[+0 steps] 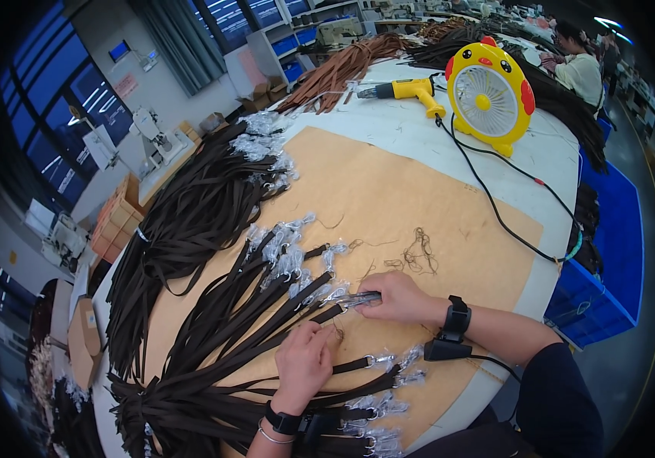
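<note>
My right hand (397, 298) is closed around small metal thread snips (369, 298), whose tips are at the end of a black strap (329, 314). Just below, my left hand (306, 362) has its fingers curled at that strap; the exact grip is partly hidden. A little dark thread shows beside its fingertips. Many other black straps fan out from a gathered bundle (140, 397) at the lower left, and their ends carry metal hooks wrapped in clear plastic (289, 263). Several more wrapped ends (377, 404) lie to the right of my left wrist.
Loose thread scraps (419, 256) lie on the brown paper (388, 187). Another tied pile of black straps (190, 198) is at the left. Farther back are a yellow heat gun (411, 89), a chick-shaped fan (488, 95) and brown straps (342, 69). A cable runs down to the table's right edge, beside a blue bin (602, 298).
</note>
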Motion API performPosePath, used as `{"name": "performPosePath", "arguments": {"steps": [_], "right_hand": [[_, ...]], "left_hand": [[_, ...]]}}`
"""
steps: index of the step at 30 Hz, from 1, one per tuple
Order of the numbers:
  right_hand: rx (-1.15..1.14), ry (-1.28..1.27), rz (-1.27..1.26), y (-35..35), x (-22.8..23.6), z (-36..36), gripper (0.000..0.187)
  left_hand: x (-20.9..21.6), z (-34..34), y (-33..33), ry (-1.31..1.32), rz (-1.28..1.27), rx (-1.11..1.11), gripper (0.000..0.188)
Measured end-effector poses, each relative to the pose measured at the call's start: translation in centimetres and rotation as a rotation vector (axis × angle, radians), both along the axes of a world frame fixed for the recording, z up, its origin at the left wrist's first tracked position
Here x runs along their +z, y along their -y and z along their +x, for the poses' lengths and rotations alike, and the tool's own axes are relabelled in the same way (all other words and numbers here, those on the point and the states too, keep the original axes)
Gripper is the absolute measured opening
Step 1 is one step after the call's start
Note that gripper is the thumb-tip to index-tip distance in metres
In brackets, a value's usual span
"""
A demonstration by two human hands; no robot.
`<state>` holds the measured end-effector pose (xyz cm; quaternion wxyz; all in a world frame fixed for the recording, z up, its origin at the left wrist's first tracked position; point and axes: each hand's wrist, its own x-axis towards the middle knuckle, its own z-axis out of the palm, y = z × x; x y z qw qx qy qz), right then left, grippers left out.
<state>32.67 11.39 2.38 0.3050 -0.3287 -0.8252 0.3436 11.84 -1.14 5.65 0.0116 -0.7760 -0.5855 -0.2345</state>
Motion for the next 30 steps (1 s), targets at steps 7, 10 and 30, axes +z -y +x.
{"name": "performPosePath", "arguments": {"steps": [7,10,30], "right_hand": [[0.025,-0.125,0.064,0.1,0.2,-0.2,0.017],[0.053,-0.158,0.083,0.2,0.7,-0.2,0.014],[0.143,-0.034,0.546,0.8,0.3,1.2,0.015]], "left_hand": [[1.7,-0.5,-0.8,0.082,0.268,0.057,0.02],[1.9,-1.2,-2.3,0.118,0.263,0.109,0.009],[-0.9,-3.1,-5.5,0.99,-0.876,-0.044,0.022]]}}
